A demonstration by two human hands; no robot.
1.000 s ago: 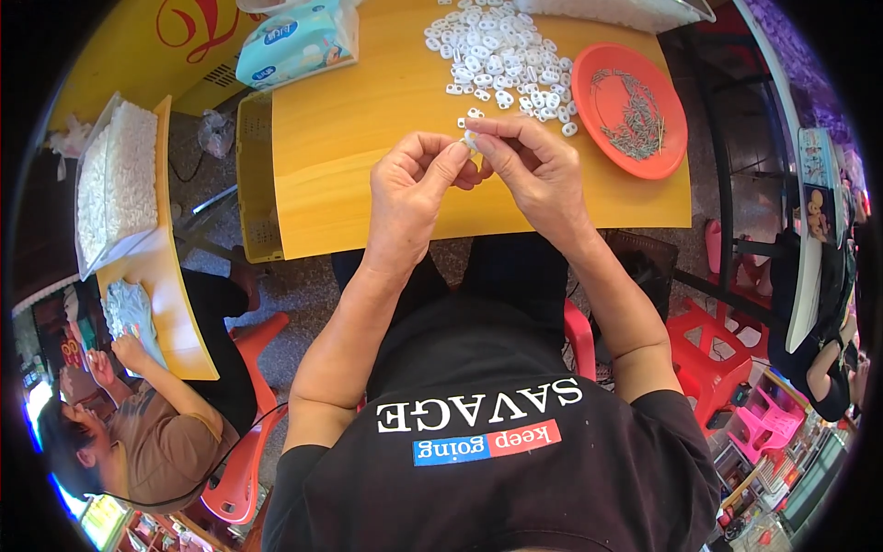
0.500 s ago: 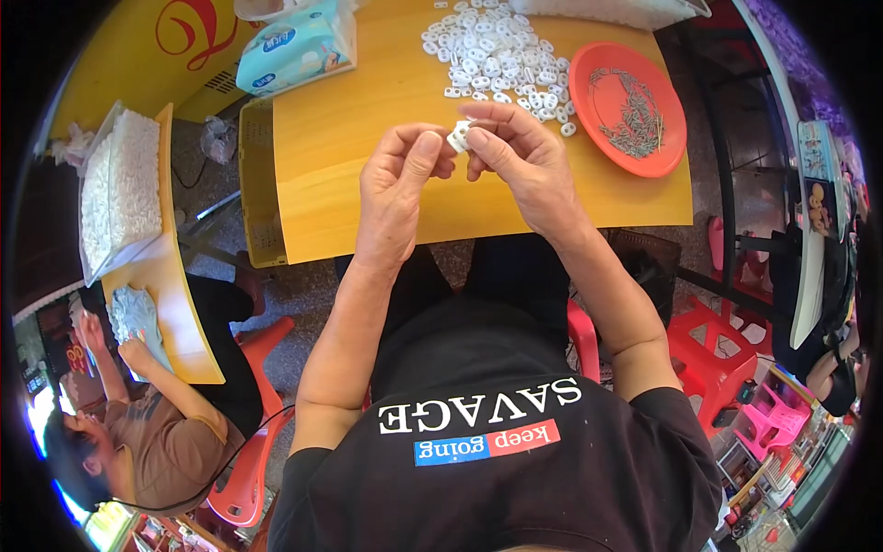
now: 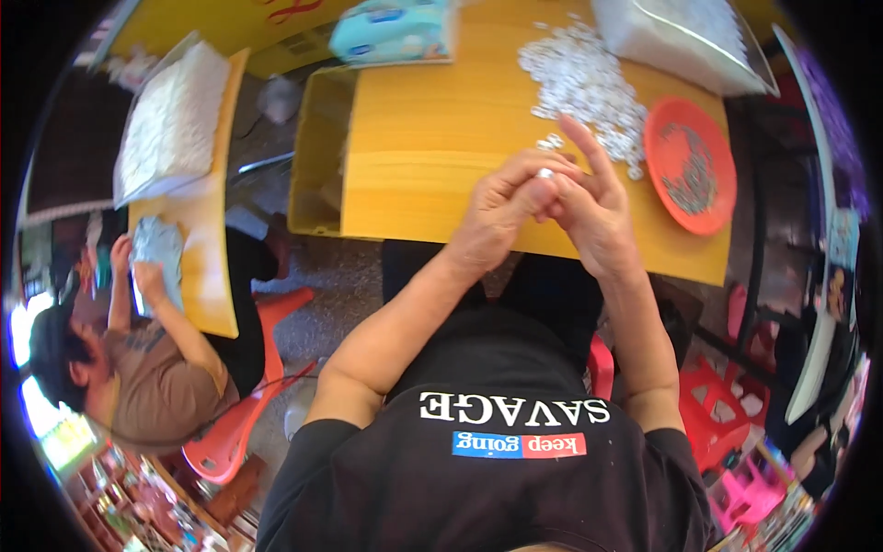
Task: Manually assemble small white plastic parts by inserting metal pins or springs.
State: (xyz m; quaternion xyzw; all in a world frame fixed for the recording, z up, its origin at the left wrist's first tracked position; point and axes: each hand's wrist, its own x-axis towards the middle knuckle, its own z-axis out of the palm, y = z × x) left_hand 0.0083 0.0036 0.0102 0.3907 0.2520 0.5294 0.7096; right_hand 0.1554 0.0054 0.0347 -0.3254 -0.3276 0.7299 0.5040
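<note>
My left hand [image 3: 492, 216] and my right hand [image 3: 602, 216] meet above the front part of the yellow table. A small white plastic piece [image 3: 545, 173] shows between the fingertips, mostly covered by them. The left thumb and fingers pinch it. My right thumb and bent fingers close on it from the other side, while one right finger points up and away. Beyond the hands lies a heap of small white two-holed plastic pieces [image 3: 593, 87]. To its right, thin metal pins [image 3: 692, 175] lie in a round red plate [image 3: 655, 152].
A clear bin [image 3: 681, 46] stands at the back right, a blue tissue pack [image 3: 394, 35] at the back left. A yellow crate [image 3: 317, 198] is beside the table [image 3: 414, 138]. At left, another person [image 3: 161, 382] handles a pale blue bag [image 3: 156, 253] near a white-filled bin [image 3: 175, 124].
The view has turned, shifting the table and heap rightward. My hands have come closer together around the white piece, and a right finger now sticks up.
</note>
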